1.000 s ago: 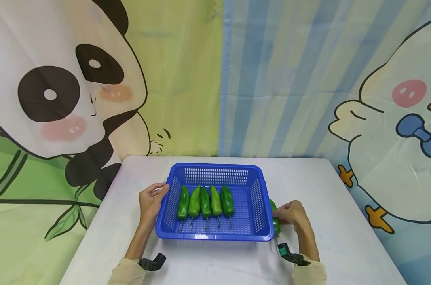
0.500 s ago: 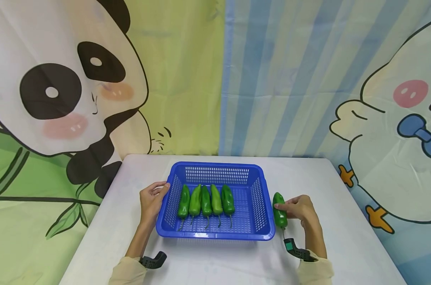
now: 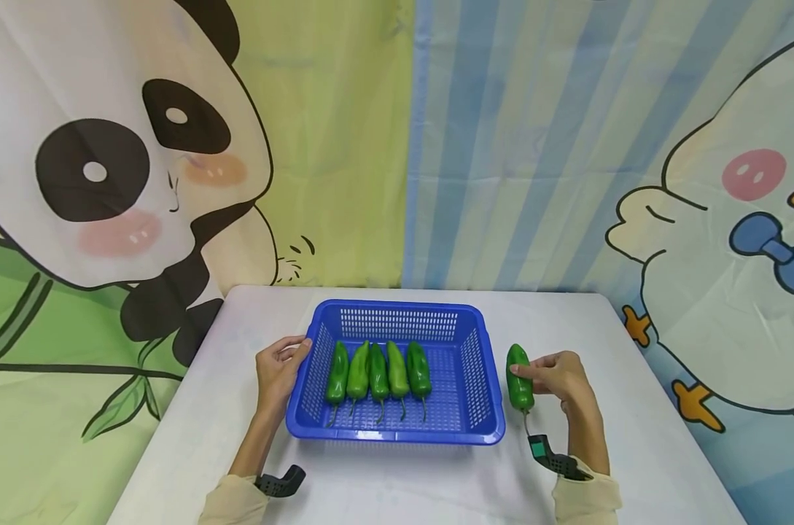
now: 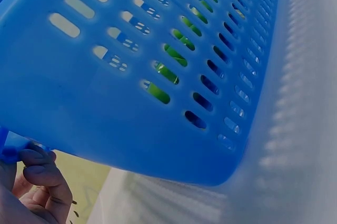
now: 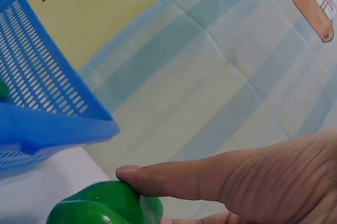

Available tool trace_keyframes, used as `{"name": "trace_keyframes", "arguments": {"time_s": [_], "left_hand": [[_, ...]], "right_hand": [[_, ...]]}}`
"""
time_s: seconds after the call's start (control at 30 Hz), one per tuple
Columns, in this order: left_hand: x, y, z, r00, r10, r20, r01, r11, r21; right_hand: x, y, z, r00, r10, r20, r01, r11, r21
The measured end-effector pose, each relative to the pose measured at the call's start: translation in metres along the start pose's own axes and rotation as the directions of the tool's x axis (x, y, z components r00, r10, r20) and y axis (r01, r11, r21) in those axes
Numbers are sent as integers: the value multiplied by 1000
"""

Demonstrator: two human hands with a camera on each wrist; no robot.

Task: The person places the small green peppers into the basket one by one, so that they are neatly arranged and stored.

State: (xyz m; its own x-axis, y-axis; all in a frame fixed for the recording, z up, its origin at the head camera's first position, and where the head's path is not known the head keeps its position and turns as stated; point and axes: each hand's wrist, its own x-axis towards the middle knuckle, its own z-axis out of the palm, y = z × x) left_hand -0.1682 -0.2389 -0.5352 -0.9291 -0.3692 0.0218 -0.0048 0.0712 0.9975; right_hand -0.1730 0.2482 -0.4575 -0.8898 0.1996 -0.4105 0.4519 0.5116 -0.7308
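A blue plastic basket [image 3: 397, 436] with slotted walls sits mid-table, several green peppers [image 3: 379, 373] lying side by side in its left and middle part, stems toward the person. My left hand [image 3: 280, 370] grips the basket's left rim, thumb on top and curled fingers below; the left wrist view shows that hand [image 4: 39, 184] at the rim. Right of the basket, my right hand [image 3: 561, 377] pinches a single green pepper [image 3: 520, 378] between thumb and fingers, its stem pointing down. In the right wrist view the thumb presses on this pepper [image 5: 105, 204]; the fingers behind are mostly hidden.
The white table [image 3: 397, 485] carries the basket, and its far edge meets a hanging cloth backdrop [image 3: 344, 146] with cartoon animals. A black wrist mount [image 3: 281, 483] juts out from the left wrist, another mount [image 3: 554, 458] from the right.
My right hand and its pepper have moved rightward and slightly farther away, out from beside the basket's right wall, so the whole pepper now shows. Left hand and basket stay in place.
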Motion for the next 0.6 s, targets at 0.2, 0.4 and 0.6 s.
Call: {"name": "trace_keyframes", "arguments": {"time_s": [0.2, 0.4, 0.6], "left_hand": [[1, -2, 1, 1000, 6, 0, -6, 1000, -12], [1, -3, 2, 1000, -1, -7, 0, 1000, -5], [0, -1, 0, 1000, -1, -1, 1, 1000, 0]], "right_hand": [[-5, -10, -6, 999, -42, 0, 42, 999, 3], [-8, -16, -10, 996, -91, 10, 91, 996, 19], [-7, -22, -9, 992, -121, 27, 119, 992, 47]]}}
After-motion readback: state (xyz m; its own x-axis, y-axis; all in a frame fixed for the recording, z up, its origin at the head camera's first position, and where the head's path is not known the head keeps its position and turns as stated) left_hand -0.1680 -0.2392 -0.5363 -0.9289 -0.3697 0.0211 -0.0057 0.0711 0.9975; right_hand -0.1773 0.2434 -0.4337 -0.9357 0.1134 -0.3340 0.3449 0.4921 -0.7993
